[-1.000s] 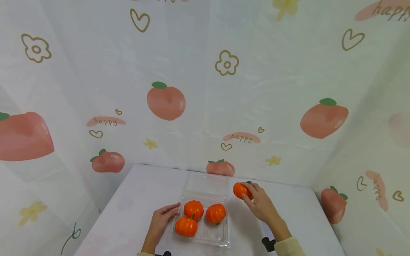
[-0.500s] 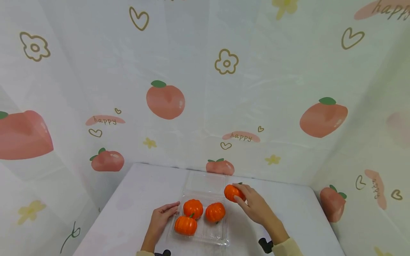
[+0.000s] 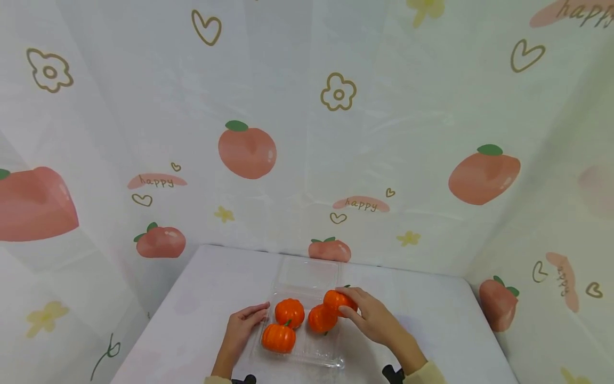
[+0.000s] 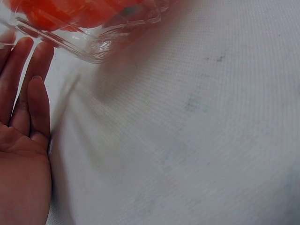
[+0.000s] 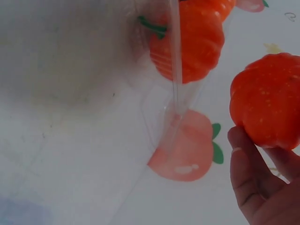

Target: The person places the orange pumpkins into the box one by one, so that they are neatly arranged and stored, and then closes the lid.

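Observation:
My right hand (image 3: 376,318) grips a small orange toy pumpkin (image 3: 337,302) with a green stem, above the right edge of a clear plastic clamshell box (image 3: 312,353). In the right wrist view that pumpkin (image 5: 269,101) sits between the fingertips, apart from the box wall. Three similar pumpkins lie in the box: one at the back left (image 3: 290,311), one at the front left (image 3: 278,339), and one on the right (image 3: 320,320), partly covered by the held one. My left hand (image 3: 241,329) rests at the box's left side, its fingers fairly straight and the tips at the rim.
The box's clear lid (image 3: 307,274) lies folded open toward the back. A white cloth covers the table (image 3: 408,298). A white curtain (image 3: 297,213) printed with peaches, hearts and flowers rises behind the table and on both sides.
My right hand has carried its pumpkin left and toward me, from right of the lid to over the box's right edge. My left hand stays at the box's left side.

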The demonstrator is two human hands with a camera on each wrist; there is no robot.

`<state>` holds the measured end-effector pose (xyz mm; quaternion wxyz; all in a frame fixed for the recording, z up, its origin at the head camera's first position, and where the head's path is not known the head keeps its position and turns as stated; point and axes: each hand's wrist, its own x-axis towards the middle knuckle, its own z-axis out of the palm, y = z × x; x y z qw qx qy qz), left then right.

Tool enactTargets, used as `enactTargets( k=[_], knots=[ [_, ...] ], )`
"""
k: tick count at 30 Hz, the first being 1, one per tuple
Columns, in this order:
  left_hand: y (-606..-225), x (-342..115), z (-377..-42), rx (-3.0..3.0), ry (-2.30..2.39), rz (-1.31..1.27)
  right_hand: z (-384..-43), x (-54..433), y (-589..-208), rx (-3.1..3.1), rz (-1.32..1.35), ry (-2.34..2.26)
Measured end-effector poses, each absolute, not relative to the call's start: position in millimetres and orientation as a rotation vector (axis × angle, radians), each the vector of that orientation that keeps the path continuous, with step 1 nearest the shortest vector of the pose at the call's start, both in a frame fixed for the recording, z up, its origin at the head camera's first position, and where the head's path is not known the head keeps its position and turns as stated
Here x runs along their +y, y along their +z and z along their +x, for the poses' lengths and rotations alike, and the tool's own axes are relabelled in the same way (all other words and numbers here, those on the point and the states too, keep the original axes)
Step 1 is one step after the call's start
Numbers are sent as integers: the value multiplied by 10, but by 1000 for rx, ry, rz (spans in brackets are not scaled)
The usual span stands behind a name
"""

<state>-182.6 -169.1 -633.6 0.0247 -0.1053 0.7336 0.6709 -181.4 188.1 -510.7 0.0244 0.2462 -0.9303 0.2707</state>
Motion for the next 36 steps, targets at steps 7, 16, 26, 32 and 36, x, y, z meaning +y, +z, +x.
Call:
enactTargets(
  k=[7,16,26,32,36],
  knots=[
    [-6315,-1690,-1837,2251,2092,-324,-1764,1811,-5081,-2919,848,898],
    [-6308,-1679,-1831,2266,2093,-314,-1684,1764,-5191,-2952,886,1090],
    [-6334,-1686,-1821,2271,2086,-318,-1613,1714,-5343,-2946,950,1149],
    [-6334,-1681,-1811,2285,2075,-319,-1573,1688,-5390,-2906,1040,1209],
    [-6333,-1677,-1804,2283,2072,-324,-1558,1681,-5431,-2896,1076,1216]
  ],
)
